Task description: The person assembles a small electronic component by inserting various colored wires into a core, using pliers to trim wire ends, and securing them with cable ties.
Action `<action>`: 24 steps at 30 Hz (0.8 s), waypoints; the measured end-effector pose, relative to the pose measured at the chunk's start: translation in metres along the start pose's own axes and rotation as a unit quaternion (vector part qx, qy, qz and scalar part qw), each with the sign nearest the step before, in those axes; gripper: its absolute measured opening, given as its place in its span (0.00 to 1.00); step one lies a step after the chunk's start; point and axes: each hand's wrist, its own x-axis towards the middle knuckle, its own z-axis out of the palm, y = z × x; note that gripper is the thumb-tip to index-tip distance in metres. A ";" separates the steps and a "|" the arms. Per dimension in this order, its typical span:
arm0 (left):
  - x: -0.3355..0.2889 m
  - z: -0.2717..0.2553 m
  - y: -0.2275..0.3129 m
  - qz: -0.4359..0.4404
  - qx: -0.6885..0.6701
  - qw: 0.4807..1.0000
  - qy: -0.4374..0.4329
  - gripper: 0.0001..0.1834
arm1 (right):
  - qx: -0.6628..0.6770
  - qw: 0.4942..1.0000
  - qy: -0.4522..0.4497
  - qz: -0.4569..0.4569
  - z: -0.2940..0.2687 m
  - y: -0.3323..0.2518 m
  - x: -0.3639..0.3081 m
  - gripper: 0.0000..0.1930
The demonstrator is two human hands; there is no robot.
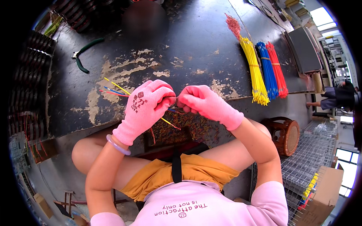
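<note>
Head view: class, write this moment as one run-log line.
Left hand: closed around yellow, blue and red wires | Right hand: close beside left, grip unclear | Black table: green-handled pliers; yellow, blue, red wire bundles

Left hand (pixel 148 102) (pink-gloved) gripping coloured wires (pixel 117 86), right hand (pixel 205 101) alongside, pliers (pixel 76 55) — green-handled

The left hand (pixel 145 104) and right hand (pixel 207 102) wear close-fitting pink knit gloves, the left one bearing a dark print (pixel 139 101) across its back. A smooth lilac bangle (pixel 114 147) circles the left wrist. The pale pink short-sleeved T-shirt (pixel 203 196) carries dark lettering (pixel 194 208) above a small smiley face (pixel 182 215). Below are mustard-orange shorts (pixel 209 167), with a black strap (pixel 176 169) down the front.
</note>
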 end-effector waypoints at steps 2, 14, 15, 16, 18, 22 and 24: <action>0.001 -0.001 0.002 -0.001 -0.003 1.000 -0.007 0.06 | -0.143 0.986 0.068 -0.048 -0.003 -0.011 -0.014 0.11; 0.000 0.000 -0.003 0.000 0.006 1.000 0.001 0.08 | -0.532 0.737 0.183 -0.374 -0.001 0.008 0.001 0.12; 0.002 -0.001 -0.002 0.005 0.007 1.000 0.005 0.07 | -0.514 0.752 0.169 -0.377 -0.002 0.012 0.006 0.12; 0.003 -0.001 -0.001 0.011 0.008 1.000 0.009 0.06 | -0.495 0.766 0.154 -0.379 -0.003 0.015 0.009 0.11; 0.001 0.001 0.000 0.012 0.008 1.000 0.013 0.05 | -0.138 0.983 0.063 -0.099 0.003 0.010 0.008 0.08; 0.001 0.001 0.000 0.009 0.006 1.000 0.013 0.05 | -0.011 0.998 0.049 0.025 0.000 0.006 0.008 0.09; 0.002 0.000 -0.001 0.007 0.004 1.000 0.015 0.05 | -0.288 0.937 0.161 -0.117 0.005 0.002 -0.004 0.10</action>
